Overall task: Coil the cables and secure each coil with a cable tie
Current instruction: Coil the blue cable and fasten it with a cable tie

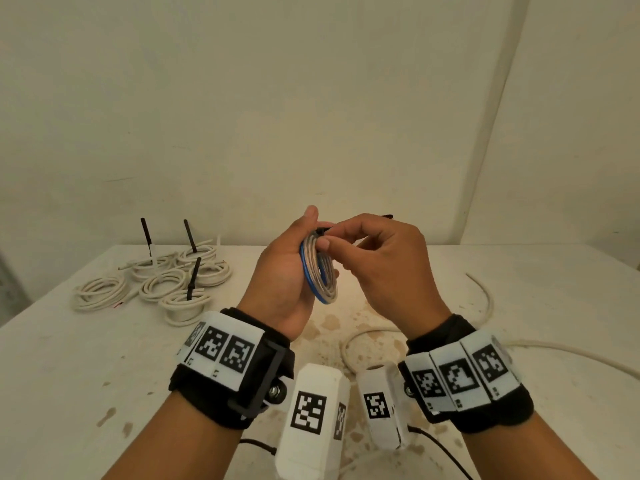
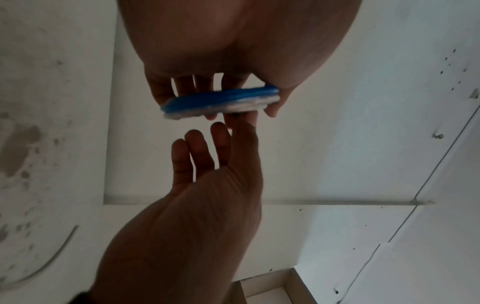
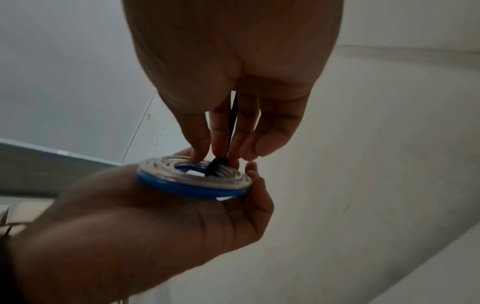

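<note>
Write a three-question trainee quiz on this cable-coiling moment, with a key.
1. True or false: the left hand holds the blue and white coil.
2. What does the right hand pinch? A) black cable tie B) scissors C) tape
3. Fill in: the finished white coils lie on the table to the person's ____.

Key: 1 true; 2 A; 3 left.
</note>
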